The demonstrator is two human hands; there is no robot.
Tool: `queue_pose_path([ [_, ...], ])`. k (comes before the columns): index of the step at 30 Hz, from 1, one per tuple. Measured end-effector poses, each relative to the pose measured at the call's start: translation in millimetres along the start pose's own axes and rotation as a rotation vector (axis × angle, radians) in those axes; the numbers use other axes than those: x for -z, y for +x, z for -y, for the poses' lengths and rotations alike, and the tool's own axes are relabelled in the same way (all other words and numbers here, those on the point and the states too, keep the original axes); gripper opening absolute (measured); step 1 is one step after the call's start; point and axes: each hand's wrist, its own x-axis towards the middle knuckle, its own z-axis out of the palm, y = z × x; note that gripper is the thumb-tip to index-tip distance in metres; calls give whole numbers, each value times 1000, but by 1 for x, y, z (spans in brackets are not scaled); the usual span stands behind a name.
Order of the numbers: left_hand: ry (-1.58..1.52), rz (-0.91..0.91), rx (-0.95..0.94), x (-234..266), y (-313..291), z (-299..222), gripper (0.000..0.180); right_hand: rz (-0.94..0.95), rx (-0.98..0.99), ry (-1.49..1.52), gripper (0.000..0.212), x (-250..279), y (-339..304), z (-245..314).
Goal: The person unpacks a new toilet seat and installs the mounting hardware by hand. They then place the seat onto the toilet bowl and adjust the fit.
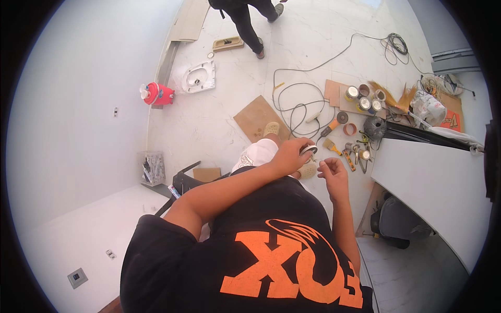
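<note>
In front of my torso, my left hand (pixel 291 157) is closed round a small round white-and-black piece (pixel 310 149), its rim showing past the fingers. A little to the right, my right hand (pixel 335 178) is raised with thumb and fingertips pinched together. Whatever they hold, if anything, is too small to make out at the fingertips. Both hands hover above the floor, apart from each other. Beneath them lie an orange-handled paintbrush (pixel 332 146) and an angle grinder (pixel 334 124) with a dark disc.
Several paint cans (pixel 364 104) stand on cardboard at right, by a broom (pixel 402 99). A grey cable (pixel 300 69) loops over the tiles. At left are a white toilet seat (pixel 200 76) and a red jug (pixel 158 94). Another person (pixel 245 23) stands at the far side. A white panel (pixel 428 182) juts in from the right.
</note>
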Motion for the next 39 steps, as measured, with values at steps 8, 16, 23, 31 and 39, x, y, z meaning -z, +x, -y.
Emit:
queue_pose_path([
  [8, -331, -115, 273, 61, 0, 75, 33, 146, 52, -241, 50, -100, 50, 25],
  [16, -762, -116, 453, 215, -17, 161, 39, 331, 55, -496, 51, -291, 131, 36],
  [23, -656, -427, 463, 338, -70, 243, 47, 555, 111, -615, 45, -428, 208, 46],
  [31, -831, -1183, 1072, 297, -221, 440, 35, 499, -82, -897, 60, -561, 388, 34],
  [39, -998, -430, 1846, 181, -262, 276, 37, 549, -53, -1320, 62, -769, 638, -76],
])
